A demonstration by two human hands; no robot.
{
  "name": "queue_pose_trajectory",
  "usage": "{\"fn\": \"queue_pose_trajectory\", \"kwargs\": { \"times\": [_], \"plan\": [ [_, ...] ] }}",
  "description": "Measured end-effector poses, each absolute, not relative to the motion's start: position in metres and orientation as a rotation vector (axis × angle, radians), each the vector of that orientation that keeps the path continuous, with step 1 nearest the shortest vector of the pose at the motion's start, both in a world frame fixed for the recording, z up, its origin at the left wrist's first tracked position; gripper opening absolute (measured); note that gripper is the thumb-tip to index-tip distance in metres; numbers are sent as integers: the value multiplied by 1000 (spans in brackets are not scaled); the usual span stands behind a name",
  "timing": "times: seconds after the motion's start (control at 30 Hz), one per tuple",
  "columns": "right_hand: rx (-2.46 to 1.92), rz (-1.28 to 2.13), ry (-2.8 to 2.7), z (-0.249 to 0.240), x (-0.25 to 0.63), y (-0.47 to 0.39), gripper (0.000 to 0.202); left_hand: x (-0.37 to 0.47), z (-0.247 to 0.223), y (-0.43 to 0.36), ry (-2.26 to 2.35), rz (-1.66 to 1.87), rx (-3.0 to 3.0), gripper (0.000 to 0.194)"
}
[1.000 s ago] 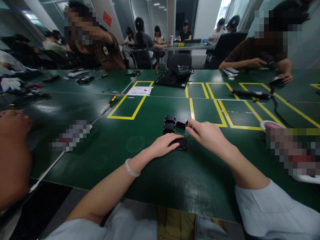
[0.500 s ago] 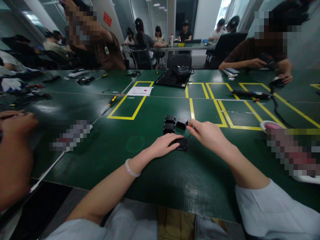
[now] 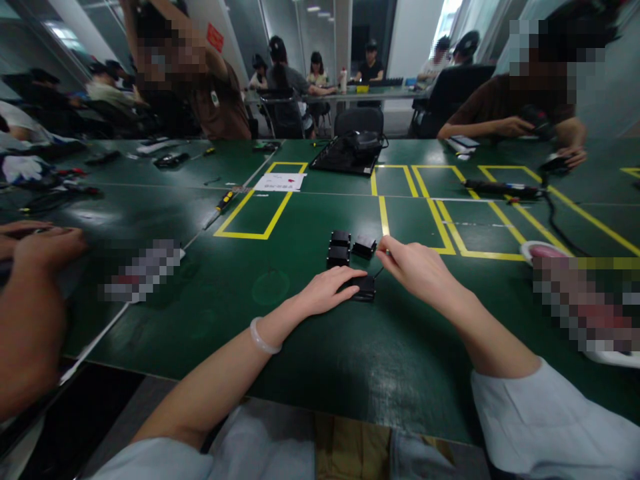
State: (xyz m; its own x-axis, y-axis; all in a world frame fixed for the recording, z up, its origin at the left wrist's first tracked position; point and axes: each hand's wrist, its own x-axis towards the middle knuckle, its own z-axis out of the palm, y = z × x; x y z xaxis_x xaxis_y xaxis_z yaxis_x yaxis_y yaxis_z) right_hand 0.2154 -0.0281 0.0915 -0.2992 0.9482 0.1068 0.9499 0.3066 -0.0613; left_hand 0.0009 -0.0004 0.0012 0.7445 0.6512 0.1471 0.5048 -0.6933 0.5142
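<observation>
My left hand (image 3: 327,291) steadies a small black rectangular block (image 3: 367,287) on the green table, fingers over its top and thumb at its near side. In my closed right hand (image 3: 417,267) is a thin dark-shafted tool (image 3: 379,273), its shaft slanting down to the block's right side. The fingers hide most of this tool, so its exact kind does not show. Just beyond the held block lie three similar ones: a black block (image 3: 341,238), another black block (image 3: 339,256) touching or close to it, and a tilted black block (image 3: 365,246) to their right.
A screwdriver (image 3: 219,208) with a yellow-black handle lies left of a paper sheet (image 3: 280,182). Yellow tape (image 3: 245,235) marks rectangles on the table. A white-rimmed tray (image 3: 595,357) stands at right. A co-worker's hands (image 3: 47,250) are at left; other people sit across.
My right fingers have shifted slightly on the tool, and a bit of its upper end now shows. My left hand and the blocks stay put. The co-worker's hand at left moved slightly right.
</observation>
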Motion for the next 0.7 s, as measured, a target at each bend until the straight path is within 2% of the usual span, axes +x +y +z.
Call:
{"fn": "queue_pose_trajectory", "kwargs": {
  "times": [0.2, 0.4, 0.7],
  "plan": [
    [-1707, 11, -2411, 90, 217, -28, 18, 1, 1, 0, 888, 443, 2496, 38],
    [-1783, -35, -2423, 90, 215, -28, 27, 1, 1, 0, 880, 451, 2504, 37],
    [-1763, 49, -2387, 91, 215, -28, 25, 1, 1, 0, 873, 454, 2499, 37]
  ]
}}
